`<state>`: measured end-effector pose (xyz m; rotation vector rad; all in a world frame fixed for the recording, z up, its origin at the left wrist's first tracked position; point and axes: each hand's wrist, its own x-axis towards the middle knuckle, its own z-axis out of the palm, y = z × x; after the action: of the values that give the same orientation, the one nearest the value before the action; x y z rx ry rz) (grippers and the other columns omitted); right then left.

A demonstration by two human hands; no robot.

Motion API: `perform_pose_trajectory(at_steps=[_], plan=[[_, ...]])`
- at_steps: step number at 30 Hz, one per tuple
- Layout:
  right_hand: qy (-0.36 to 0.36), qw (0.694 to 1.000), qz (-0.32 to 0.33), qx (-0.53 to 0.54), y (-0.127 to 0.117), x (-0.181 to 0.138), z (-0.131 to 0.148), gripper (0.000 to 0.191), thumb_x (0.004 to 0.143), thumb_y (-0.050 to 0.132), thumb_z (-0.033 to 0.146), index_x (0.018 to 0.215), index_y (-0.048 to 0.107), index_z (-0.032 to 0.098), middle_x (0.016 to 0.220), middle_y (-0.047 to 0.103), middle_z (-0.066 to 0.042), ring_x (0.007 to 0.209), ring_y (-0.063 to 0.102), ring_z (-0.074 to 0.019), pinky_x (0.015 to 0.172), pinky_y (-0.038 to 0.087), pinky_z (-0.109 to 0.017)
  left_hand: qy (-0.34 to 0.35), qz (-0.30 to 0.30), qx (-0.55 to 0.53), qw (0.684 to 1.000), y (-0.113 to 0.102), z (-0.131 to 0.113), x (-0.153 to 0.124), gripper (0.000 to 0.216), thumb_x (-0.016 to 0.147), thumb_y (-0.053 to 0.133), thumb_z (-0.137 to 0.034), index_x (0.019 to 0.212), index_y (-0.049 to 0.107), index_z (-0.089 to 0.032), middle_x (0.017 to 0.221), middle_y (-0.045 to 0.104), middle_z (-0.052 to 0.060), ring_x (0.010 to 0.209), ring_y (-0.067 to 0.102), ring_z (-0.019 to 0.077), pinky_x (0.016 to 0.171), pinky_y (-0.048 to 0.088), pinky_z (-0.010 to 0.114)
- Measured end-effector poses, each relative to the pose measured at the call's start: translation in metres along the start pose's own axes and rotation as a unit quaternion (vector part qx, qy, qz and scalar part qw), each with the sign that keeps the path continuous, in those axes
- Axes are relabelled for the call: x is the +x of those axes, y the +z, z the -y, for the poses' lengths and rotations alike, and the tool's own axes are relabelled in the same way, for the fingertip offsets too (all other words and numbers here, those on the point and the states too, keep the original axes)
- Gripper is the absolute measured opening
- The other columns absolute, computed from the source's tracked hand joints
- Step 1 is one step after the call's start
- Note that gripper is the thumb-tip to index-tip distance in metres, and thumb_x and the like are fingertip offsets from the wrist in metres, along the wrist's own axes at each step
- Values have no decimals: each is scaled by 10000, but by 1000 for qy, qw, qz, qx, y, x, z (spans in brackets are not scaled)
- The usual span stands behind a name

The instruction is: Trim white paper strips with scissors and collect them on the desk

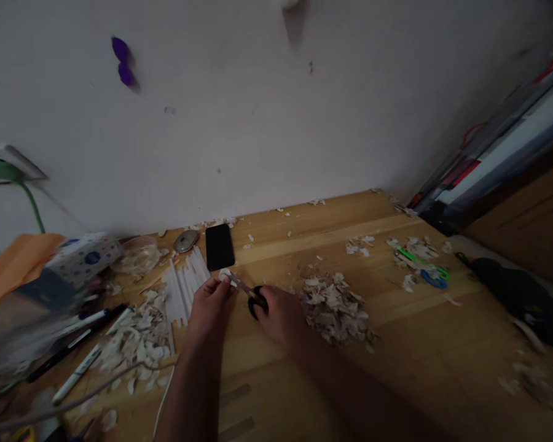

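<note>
Dimly lit, our wooden tabletop (304, 236) runs back to a plain white wall (258, 123), where a purple mark (122, 60) sits high up and a green bendy stem (23, 190) pokes in at the left edge. Our right hand (281, 316) has its fingers through the black handles of the scissors (251, 294), gripping them, with the blades angled up and left towards our left hand (209, 304). That hand's fingers are pinched shut on a small pale scrap (225, 274), held just at the blade tips near the middle of the table. Just beyond our hands a black phone (220, 246) lies flat, a grey oval object (185, 240) to its left and a fan of white strips (184, 285) beside them. Heaps of pale cuttings (334, 307) lie to the right of our right hand, and a further heap (136, 334) spreads at the left among several pens (78, 350). Further left we see a clear plastic cup (136, 255) and a spotted tissue box (83, 258), blurred. Well off to the right, a second pair of scissors with green and blue handles (426, 267) rests among more scraps, and a dark bag (520, 294) lies past the table's right edge.
</note>
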<state>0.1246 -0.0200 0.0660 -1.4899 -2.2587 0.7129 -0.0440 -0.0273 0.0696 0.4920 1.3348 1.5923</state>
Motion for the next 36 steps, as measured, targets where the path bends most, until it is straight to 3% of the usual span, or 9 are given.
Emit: perform_pose_trajectory(at_steps=[12, 18, 23, 28, 32, 36], plan=[[-10, 1000, -5, 0, 2, 0, -2, 121, 892, 622, 283, 994, 646, 225, 983, 722, -47, 900, 663, -209, 730, 384, -281, -9, 23, 41, 999, -7, 2, -1, 400, 526, 929, -452, 708, 721, -163, 614, 673, 15, 558, 585, 119, 552, 423, 206], [-23, 1000, -2, -14, 2, 0, -4, 126, 901, 607, 279, 1010, 639, 224, 994, 718, -45, 912, 659, -211, 730, 384, -284, -12, 30, 65, 997, -5, -9, -9, 431, 516, 936, -456, 740, 715, -162, 649, 681, 0, 604, 596, 113, 622, 451, 206], [-20, 1000, 3, -12, 1, -1, -4, 129, 896, 615, 292, 1005, 640, 227, 983, 721, -46, 899, 662, -212, 733, 393, -284, -38, 49, 73, 995, -3, -15, -12, 428, 508, 941, -449, 687, 687, -155, 621, 663, -2, 581, 571, 103, 578, 426, 192], [-9, 1000, -8, -6, 5, -1, -6, 141, 901, 603, 284, 1019, 654, 226, 998, 722, -52, 922, 666, -218, 752, 402, -286, -58, 54, -4, 997, 1, -6, -10, 395, 515, 950, -390, 706, 700, -150, 632, 656, -3, 576, 567, 97, 565, 435, 187], [4, 1000, -21, 7, 9, 0, -8, 172, 919, 584, 287, 1060, 660, 224, 1020, 724, -58, 934, 668, -215, 766, 408, -282, -63, 65, -95, 991, 8, 6, -7, 323, 574, 935, -321, 724, 713, -140, 675, 671, 13, 653, 611, 110, 663, 496, 209], [12, 1000, -25, 6, 9, 0, -7, 177, 924, 578, 279, 1063, 663, 208, 1032, 724, -72, 946, 671, -229, 778, 420, -295, -49, 26, -151, 987, 18, 15, -8, 314, 574, 937, -299, 732, 713, -146, 701, 689, 12, 660, 613, 103, 671, 504, 207]])
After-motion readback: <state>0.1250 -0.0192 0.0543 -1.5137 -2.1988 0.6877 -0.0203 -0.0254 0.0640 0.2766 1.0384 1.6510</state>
